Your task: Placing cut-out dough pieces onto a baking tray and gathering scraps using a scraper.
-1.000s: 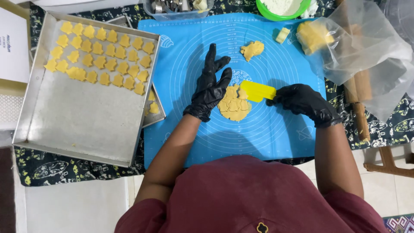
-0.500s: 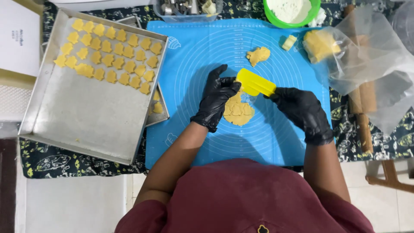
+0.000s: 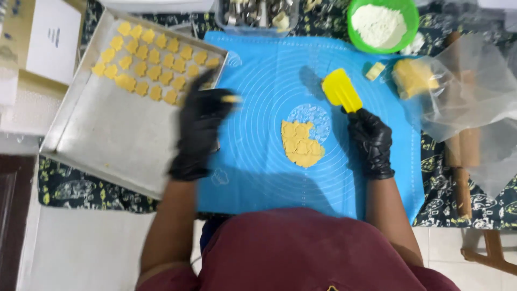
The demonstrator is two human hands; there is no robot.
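Note:
My right hand (image 3: 370, 141), in a black glove, grips a yellow scraper (image 3: 341, 89) lifted above the blue silicone mat (image 3: 258, 178). A sheet of yellow dough (image 3: 300, 143) with cut shapes lies on the mat just left of that hand. My left hand (image 3: 200, 132), also black-gloved and blurred, hovers at the mat's left edge beside the metal baking tray (image 3: 102, 145). A small yellow dough piece (image 3: 231, 99) sits at its fingertips. Rows of cut dough shapes (image 3: 153, 67) fill the tray's far part.
A green bowl of flour (image 3: 379, 24) and a clear tub of metal cutters (image 3: 258, 13) stand at the back. Dough in a clear plastic bag (image 3: 417, 78) and a wooden rolling pin (image 3: 463, 156) lie on the right. A white box (image 3: 51, 37) is at far left.
My left hand has left the dough sheet and swung left toward the tray with a small piece. My right hand lifted the scraper up and away from the dough.

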